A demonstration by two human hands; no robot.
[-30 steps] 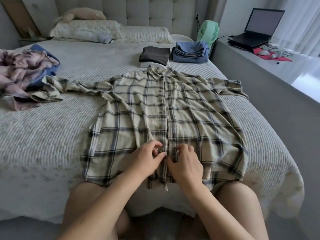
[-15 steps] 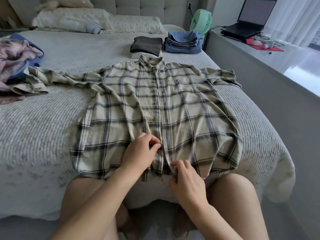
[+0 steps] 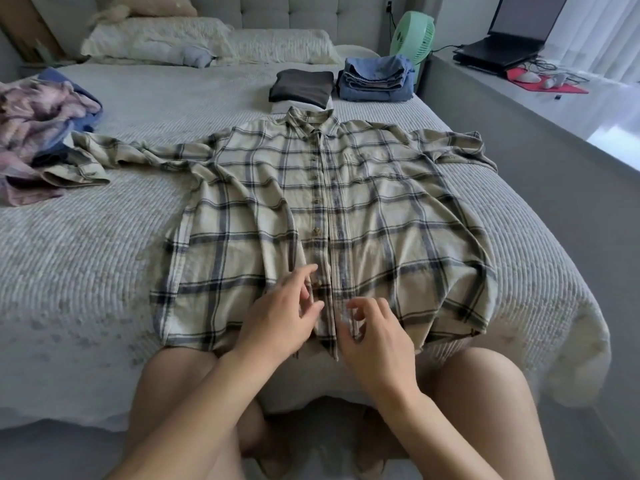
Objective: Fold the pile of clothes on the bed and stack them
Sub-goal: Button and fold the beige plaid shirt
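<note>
Reaching forward from the foot of the bed, both forearms come in from 6 o'clock and converge over the shirt's lower hem. The left hand (image 3: 280,318) lies with fingers spread and loosely extended, its fingertips touching the button strip; it grips nothing. The right hand (image 3: 375,336) sits just beside it at 3 o'clock, fingers curled inward near the strip's lower end, but whether they pinch cloth cannot be told from here.

The plaid shirt (image 3: 363,216) is spread front-up on the bed (image 3: 86,258), collar toward 12 o'clock, hem draped over the near edge against the person's knees. Its one sleeve stretches out toward 9 o'clock, the cuff touching the unfolded pile of clothes (image 3: 38,133); the other sleeve runs toward 2 o'clock. Both hands rest on the shirt's lower middle.

Beyond the collar at 12 o'clock sits a folded dark garment (image 3: 301,86), and just beside it at 1 o'clock a stack of folded blue clothes (image 3: 375,79). Pillows (image 3: 156,41) lie against the tufted headboard. A green fan (image 3: 414,38) stands past the bed's corner, and a laptop (image 3: 509,39) rests on the ledge at 2 o'clock.
</note>
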